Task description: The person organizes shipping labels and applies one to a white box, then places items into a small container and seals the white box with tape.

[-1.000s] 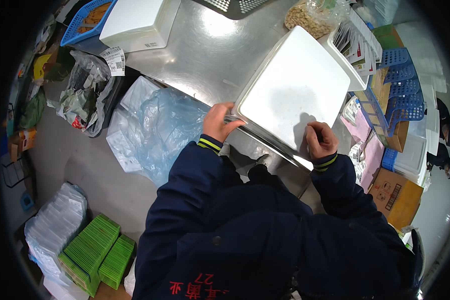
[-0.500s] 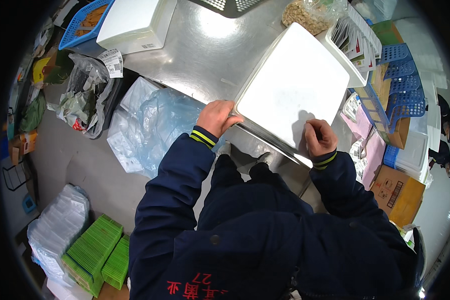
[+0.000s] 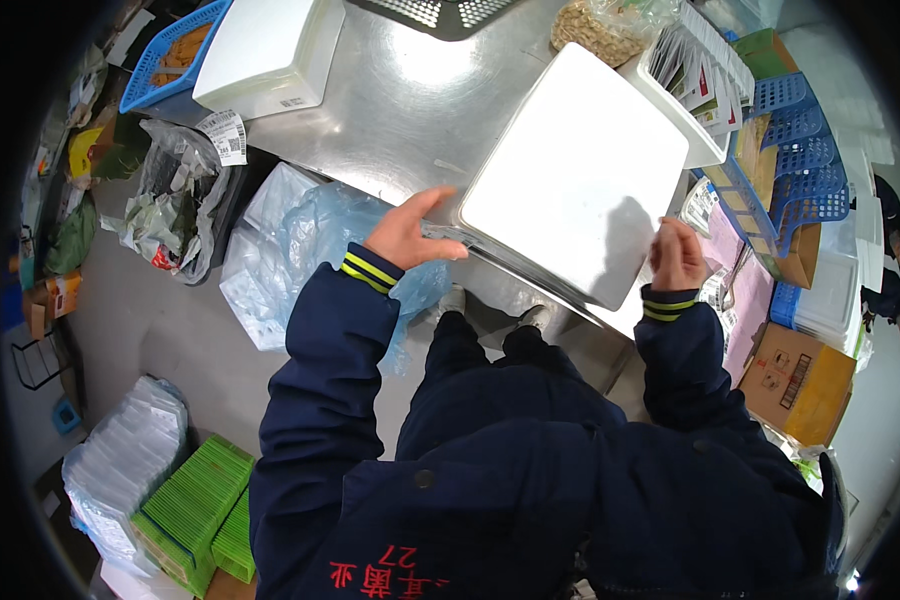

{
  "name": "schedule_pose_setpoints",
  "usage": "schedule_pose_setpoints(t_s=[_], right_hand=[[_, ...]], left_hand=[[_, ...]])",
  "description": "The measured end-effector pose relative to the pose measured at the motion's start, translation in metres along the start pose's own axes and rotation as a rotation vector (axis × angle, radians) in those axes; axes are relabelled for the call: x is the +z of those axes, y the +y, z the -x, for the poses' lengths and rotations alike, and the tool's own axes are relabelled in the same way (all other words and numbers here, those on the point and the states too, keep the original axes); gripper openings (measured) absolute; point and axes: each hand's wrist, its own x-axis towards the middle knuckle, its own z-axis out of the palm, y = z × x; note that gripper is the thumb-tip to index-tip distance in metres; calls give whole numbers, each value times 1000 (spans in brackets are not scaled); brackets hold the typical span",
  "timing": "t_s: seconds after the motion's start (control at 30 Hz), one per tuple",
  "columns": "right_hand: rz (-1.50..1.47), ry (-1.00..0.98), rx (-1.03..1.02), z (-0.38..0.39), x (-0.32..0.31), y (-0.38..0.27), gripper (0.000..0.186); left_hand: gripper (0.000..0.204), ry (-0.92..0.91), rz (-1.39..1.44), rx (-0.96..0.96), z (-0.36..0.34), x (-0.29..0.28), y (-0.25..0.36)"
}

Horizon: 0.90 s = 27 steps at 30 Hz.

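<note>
- White stack [image 3: 570, 170], block-shaped with rounded corners, sits askew at the near edge of the steel bench [image 3: 400, 130], between the two hands.
- Left hand [image 3: 405, 235]: thumb and fingers spread well apart at the stack's near left corner, with nothing visible between them — whether a fingertip brushes the side, I cannot tell.
- Right hand [image 3: 678, 258]: fingers curled at the stack's right edge; their tips are hidden, so I cannot tell whether they pinch anything.
- Step in hand, as I judge it: handling the stack's edges, one hand to each side, without a firm left-hand hold. Gripping that corner would call for bringing the left thumb and fingers inward, while the right hand steadies the opposite edge.
- Left of the stack, beside the bench's near side, lies crumpled blue film [image 3: 345, 235]; at the right is a pink sheet [image 3: 742, 290].
- Just past the stack's far right side stands a white bin [image 3: 712, 150] of upright cards, with a blue rack [image 3: 808, 160] beyond.
- Farther off: a clear bag [image 3: 595, 32] of brown pieces, a dark perforated tray [image 3: 420, 10], and at the left a second white block [image 3: 268, 45] beside a blue basket [image 3: 142, 92].
</note>
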Motion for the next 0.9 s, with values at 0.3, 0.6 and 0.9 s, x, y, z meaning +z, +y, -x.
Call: schedule_pose_setpoints(t_s=[0.3, 0.6, 0.9], right_hand=[[-869, -361, 524, -13, 21, 67, 45], [-744, -560, 553, -18, 90, 6, 44], [-460, -705, 329, -114, 316, -103, 55]], left_hand=[[61, 383, 189, -208, -32, 54, 40], [51, 666, 202, -183, 37, 17, 82], [47, 832, 320, -100, -12, -244, 114]])
